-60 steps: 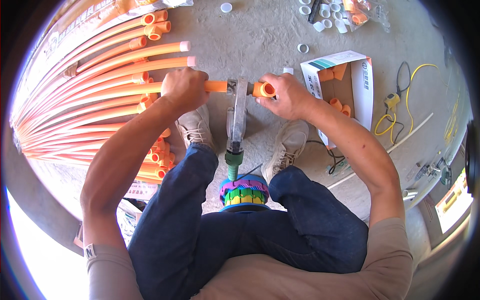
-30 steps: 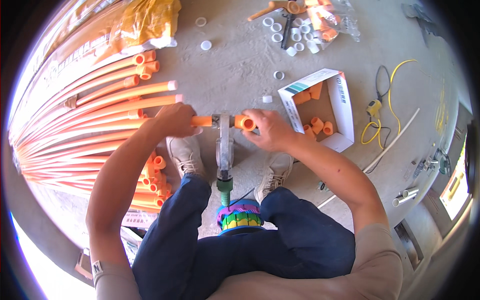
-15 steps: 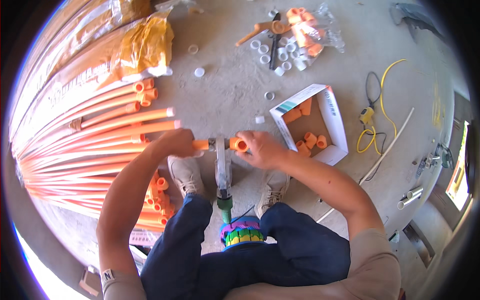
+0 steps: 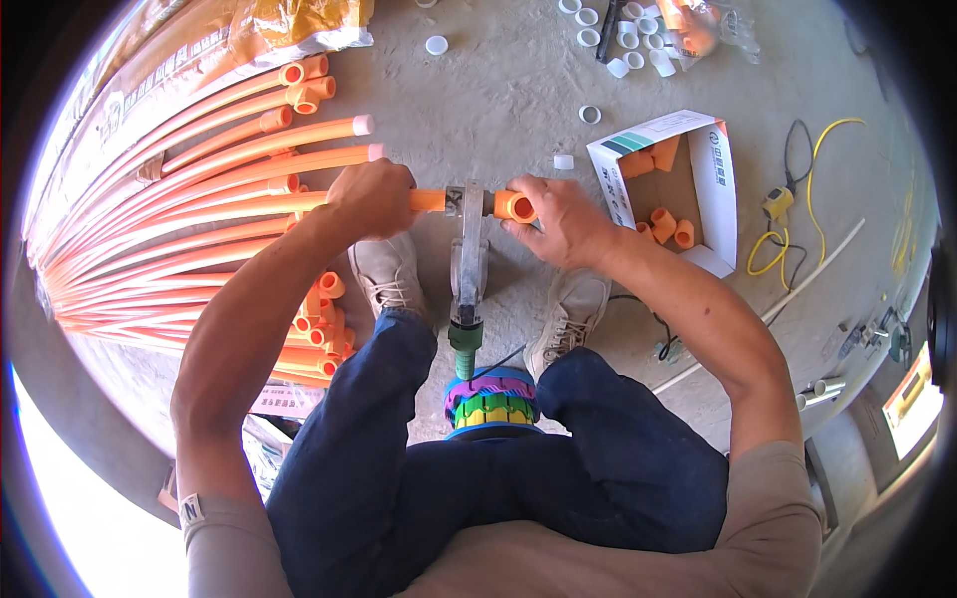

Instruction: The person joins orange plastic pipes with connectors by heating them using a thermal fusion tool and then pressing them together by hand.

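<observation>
My left hand (image 4: 369, 196) grips an orange pipe (image 4: 429, 199) whose right end meets the metal heating tool (image 4: 467, 254). On that tool's other side, my right hand (image 4: 553, 219) holds an orange fitting (image 4: 513, 206) against it, thumb and fingers wrapped round it. The tool has a green handle (image 4: 462, 344) pointing toward me, between my shoes. Beneath the handle's near end is a stack of coloured rings (image 4: 490, 409) with a black cable across it. Many long orange pipes (image 4: 199, 249), some ending in fittings, lie in a fanned bundle at my left.
An open white box (image 4: 713, 189) of orange fittings stands at the right, near a yellow cable (image 4: 817, 199) and a long white pipe (image 4: 827, 259). Several white caps (image 4: 633, 40) and a bag of fittings (image 4: 698, 30) lie at the top. Wrapped packages (image 4: 199, 50) are top left.
The view has shifted: the scene slid down in the frame, then back up. Both hands keep their grips on the pipe and fitting at either side of the tool, with little visible change.
</observation>
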Available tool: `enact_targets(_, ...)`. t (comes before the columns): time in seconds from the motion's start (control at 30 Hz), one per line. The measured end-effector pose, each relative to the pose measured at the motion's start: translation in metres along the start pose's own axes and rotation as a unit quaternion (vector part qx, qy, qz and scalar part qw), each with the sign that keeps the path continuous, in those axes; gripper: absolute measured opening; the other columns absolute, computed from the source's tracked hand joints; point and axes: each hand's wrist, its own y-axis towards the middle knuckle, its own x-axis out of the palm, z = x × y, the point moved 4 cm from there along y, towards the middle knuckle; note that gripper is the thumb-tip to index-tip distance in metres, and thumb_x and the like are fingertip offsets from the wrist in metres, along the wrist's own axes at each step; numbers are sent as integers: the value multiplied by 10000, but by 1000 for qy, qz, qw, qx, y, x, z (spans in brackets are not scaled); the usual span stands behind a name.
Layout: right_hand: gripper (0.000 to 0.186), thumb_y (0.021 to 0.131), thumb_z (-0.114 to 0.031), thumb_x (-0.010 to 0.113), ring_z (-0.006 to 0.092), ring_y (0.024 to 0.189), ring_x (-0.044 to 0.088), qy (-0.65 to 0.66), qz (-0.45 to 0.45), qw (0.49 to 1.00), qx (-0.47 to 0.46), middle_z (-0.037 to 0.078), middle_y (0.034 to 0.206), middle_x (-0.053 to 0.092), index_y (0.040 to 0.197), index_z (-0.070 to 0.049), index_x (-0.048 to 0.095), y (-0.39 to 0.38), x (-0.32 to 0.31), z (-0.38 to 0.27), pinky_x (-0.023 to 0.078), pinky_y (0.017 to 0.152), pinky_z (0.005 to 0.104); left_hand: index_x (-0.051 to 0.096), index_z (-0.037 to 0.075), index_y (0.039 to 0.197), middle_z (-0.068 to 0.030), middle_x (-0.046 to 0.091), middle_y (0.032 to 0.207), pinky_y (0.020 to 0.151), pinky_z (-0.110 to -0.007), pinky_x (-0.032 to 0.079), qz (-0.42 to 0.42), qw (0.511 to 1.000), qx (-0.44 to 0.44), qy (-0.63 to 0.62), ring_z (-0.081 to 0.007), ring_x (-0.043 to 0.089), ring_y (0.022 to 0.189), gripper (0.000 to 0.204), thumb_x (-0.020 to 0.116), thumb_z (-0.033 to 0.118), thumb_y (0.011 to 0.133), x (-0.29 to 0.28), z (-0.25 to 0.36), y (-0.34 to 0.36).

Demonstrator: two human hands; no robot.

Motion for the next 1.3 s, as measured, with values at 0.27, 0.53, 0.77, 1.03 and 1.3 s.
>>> enact_targets(0.27,374,891,-204,748,450,852,683,26,-26,999,31,256,932,701,1146,10,579,3,-1,2,532,756,485,783,91,934,-172,746,889,788,-467,592,35,999,7,24,-352,736,872,238,701,293,840,5,0,-1)
enact_targets(0.53,367,884,-225,753,446,855,690,35,-26,998,34,263,903,703,1101,29,601,7,-1,-1,536,764,486,778,106,963,-162,744,910,791,-463,596,64,997,12,51,-348,739,866,246,699,299,831,7,-2,-3)
enact_targets(0.77,369,878,-242,751,450,842,692,36,-10,999,23,268,879,701,1081,34,613,7,0,0,538,753,499,780,107,896,-161,731,821,745,-472,583,93,995,9,38,-354,725,812,200,708,272,808,9,0,-4)
enact_targets(1.03,379,864,-232,756,443,818,686,14,3,1000,-4,247,866,697,1100,16,591,4,3,2,536,729,502,781,110,902,-158,732,818,755,-475,584,104,993,17,46,-351,727,813,205,714,283,814,7,2,-5)
enact_targets(1.3,408,852,-242,771,427,800,685,-19,28,998,-45,216,872,695,1121,-2,580,2,5,2,539,696,488,771,100,930,-160,741,880,757,-464,603,73,995,15,60,-344,744,831,228,698,293,832,7,2,-2)
